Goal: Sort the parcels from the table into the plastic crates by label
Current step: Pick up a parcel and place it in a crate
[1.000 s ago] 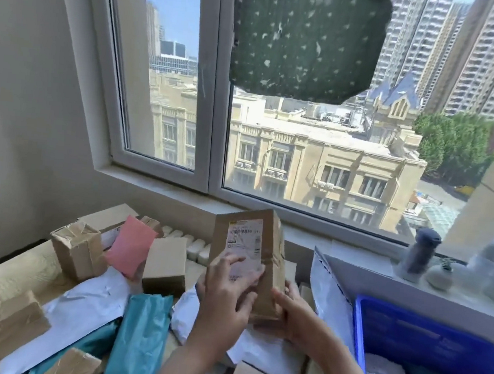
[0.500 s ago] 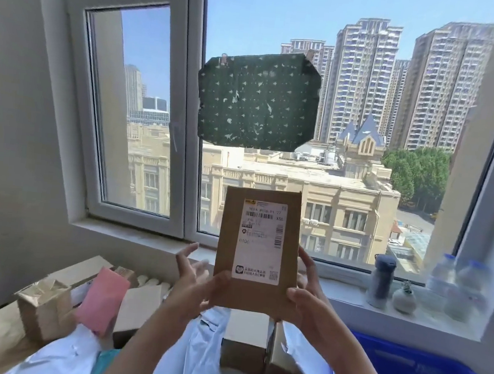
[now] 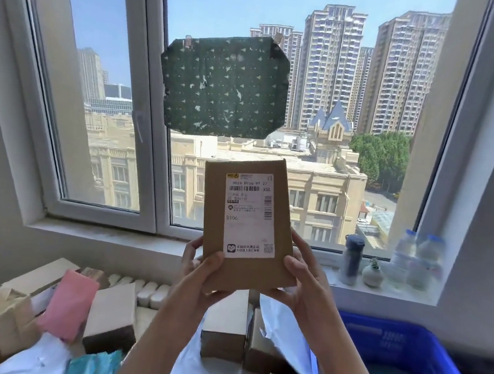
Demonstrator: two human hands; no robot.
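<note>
Parcel (image 3: 243, 272) — one (label (image 3: 250, 216) D106), left hand (image 3: 201, 276), right hand (image 3: 304, 285) gripping, one crate (image 3: 406, 333)

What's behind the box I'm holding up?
Fingers of the left hand and right hand curl behind the cardboard box; beyond it are the windowsill and a beige building. The box's back face is hidden.

Single head-worn wide-angle view. Faces forward, pitched near level, straight at white-framed window (image 3: 156, 117), city beyond. Nearest lens: left hand (image 3: 201, 276), right hand (image 3: 305, 286) and brown cardboard parcel (image 3: 214, 229), raised mid-frame, white label readable. Heap of cardboard boxes and plastic mailers (image 3: 112, 315) low in frame, cut by bottom edge. Blue plastic crate (image 3: 399, 343) only in lower right corner. Window frame lines lean and bow toward picture edges.
</note>
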